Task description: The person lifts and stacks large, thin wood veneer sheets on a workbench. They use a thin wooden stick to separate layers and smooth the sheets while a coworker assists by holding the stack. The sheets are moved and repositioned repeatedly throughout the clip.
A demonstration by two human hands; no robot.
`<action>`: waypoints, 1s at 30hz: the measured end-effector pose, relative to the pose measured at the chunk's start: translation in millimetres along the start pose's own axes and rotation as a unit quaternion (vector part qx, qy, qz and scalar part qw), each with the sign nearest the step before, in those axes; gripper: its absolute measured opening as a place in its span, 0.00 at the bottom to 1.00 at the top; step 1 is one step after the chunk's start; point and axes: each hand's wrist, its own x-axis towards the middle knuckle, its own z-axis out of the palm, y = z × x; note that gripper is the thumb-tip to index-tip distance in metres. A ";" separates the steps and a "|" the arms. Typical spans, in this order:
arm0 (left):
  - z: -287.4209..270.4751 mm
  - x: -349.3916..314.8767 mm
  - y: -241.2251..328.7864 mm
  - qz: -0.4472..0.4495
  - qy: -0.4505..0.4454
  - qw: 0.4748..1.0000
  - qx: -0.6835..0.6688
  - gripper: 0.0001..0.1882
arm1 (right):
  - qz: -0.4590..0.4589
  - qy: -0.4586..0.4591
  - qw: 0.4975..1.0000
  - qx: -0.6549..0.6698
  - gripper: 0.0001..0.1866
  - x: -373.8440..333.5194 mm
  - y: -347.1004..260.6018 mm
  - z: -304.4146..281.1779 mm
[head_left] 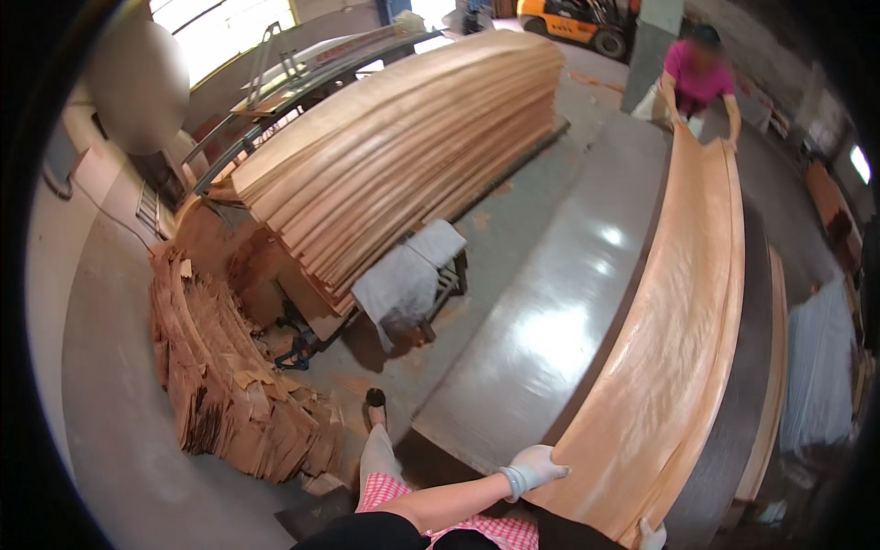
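A long, thin sheet of reddish-tan wood veneer [655, 367] stretches away from me on the right, sagging lengthwise with its right side curled up. My left hand [539, 469], in a white glove, is closed on its near left corner. At the near right end my right hand [653, 535], also gloved, grips the edge; the bottom of the picture cuts most of it off. A co-worker in a pink top [701, 73] holds the far end with both hands. Beneath the sheet lies a dark flat panel [724, 440].
Left of the sheet is a low, shiny grey table [532, 339]. A tall veneer stack [412, 137] stands beyond, with a cloth-draped stool [403, 275] beside it. Torn veneer scraps [229, 385] are piled at left. A yellow forklift [577, 23] stands at the back.
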 end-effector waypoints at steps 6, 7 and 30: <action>-307.7 -25.6 -21.3 0.065 0.032 0.996 0.053 0.26 | 0.045 -0.008 0.997 0.062 0.28 -25.0 -97.5 220.7; -368.1 -30.9 -25.9 0.063 0.054 0.994 0.076 0.25 | 0.027 -0.035 0.994 0.098 0.29 -44.1 -154.2 284.7; -1121.6 -96.4 -117.3 -0.228 0.352 0.784 0.458 0.50 | -0.090 -0.441 0.868 0.209 0.31 -185.8 -638.1 1009.3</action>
